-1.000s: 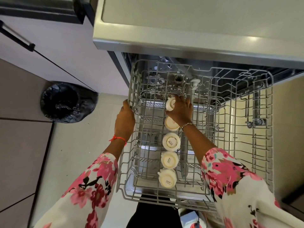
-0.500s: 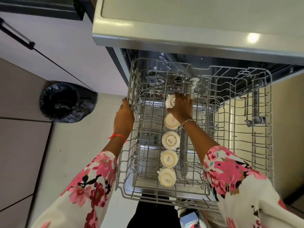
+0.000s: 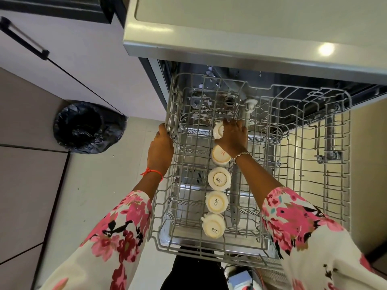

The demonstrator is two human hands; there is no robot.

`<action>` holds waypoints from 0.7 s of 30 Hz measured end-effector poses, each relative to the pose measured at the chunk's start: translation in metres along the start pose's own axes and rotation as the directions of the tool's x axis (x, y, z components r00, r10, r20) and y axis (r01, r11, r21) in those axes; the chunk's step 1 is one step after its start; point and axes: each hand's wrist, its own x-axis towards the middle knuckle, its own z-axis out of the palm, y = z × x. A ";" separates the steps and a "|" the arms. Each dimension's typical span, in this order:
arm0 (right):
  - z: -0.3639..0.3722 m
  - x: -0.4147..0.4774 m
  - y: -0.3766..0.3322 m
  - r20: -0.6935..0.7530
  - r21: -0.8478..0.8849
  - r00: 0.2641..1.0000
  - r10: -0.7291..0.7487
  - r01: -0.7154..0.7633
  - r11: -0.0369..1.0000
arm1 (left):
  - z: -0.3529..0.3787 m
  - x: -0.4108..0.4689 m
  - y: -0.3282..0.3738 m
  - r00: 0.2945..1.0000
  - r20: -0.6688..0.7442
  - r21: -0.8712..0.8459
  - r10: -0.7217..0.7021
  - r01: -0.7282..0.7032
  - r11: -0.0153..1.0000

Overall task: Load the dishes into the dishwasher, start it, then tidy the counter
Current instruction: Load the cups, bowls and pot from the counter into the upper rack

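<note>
left hand [image 3: 160,147]: gripped left rim of rack [image 3: 347,155]
right hand [image 3: 232,137]: against rearmost cup [image 3: 218,129], at rack's back; grip unclear
cup row [image 3: 219,178]: ran rack front-to-back

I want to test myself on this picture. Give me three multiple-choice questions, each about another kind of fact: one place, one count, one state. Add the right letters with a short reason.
1. Where does the black bin bag lie, relative to the rack?
A. inside it
B. on the floor to its left
C. on the counter

2. How many cups stand in the rack?
A. three
B. seven
C. five

3. What does the left hand do?
A. grips the rack's left rim
B. holds a cup
C. hangs free

Answers: 1 B, it lies on the floor tiles; 2 C, five form one row; 3 A, it clasps the rim wire.
</note>
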 end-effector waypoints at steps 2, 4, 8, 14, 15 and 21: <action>0.003 -0.001 0.000 -0.023 0.033 1.000 0.003 -0.002 0.999 | 0.000 0.000 0.000 1.000 -0.001 -0.007 0.003 -0.003 1.000; 0.006 -0.002 0.001 -0.053 0.079 0.999 0.010 -0.006 0.997 | 0.000 0.000 0.000 1.000 -0.002 -0.009 0.005 -0.005 1.000; 0.006 0.000 0.003 -0.064 0.091 0.998 0.013 -0.007 0.996 | 0.000 0.000 -0.001 1.000 -0.002 -0.010 0.013 -0.013 1.000; 0.004 0.001 0.003 0.009 0.054 0.999 0.033 -0.033 0.998 | 0.001 0.000 -0.001 1.000 -0.006 -0.022 0.013 -0.013 1.000; 0.003 0.001 0.003 0.021 0.059 0.999 0.037 -0.039 0.998 | 0.001 0.000 -0.002 1.000 -0.007 -0.022 0.012 -0.013 1.000; -0.001 0.001 0.002 0.039 0.103 0.998 0.051 -0.055 0.993 | 0.002 0.000 -0.002 1.000 -0.009 -0.011 0.008 -0.008 1.000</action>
